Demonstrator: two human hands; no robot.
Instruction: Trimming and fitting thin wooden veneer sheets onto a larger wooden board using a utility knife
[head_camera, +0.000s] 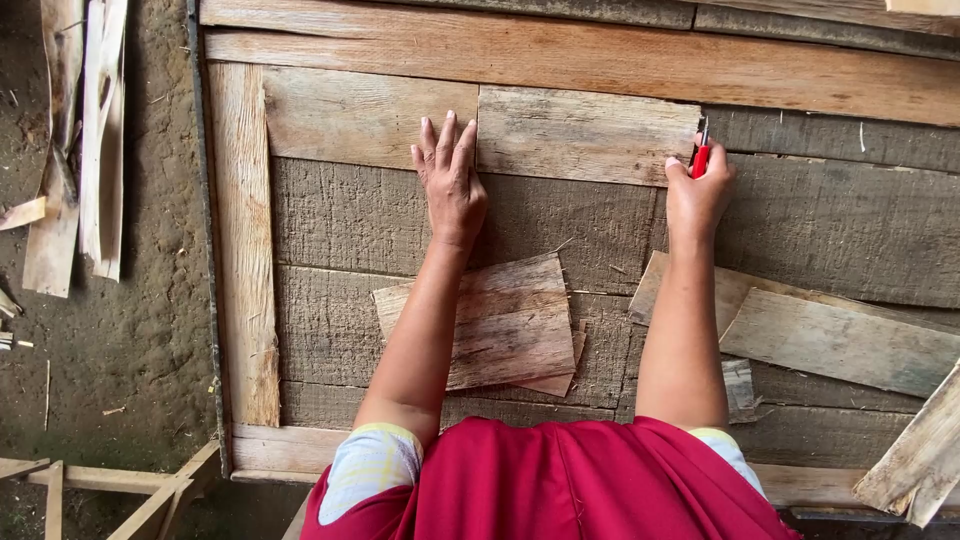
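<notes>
Left hand (450, 175) flat, fingers spread on the board (585, 132); right hand (697, 192) gripping a red tool (701, 158) at its edge.

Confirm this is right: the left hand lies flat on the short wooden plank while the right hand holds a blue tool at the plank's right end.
Not quite. The head view shows the tool in the right hand is red, not blue. The rest holds: the left hand lies flat at the short wooden plank, and the tool sits at its right end.
</notes>
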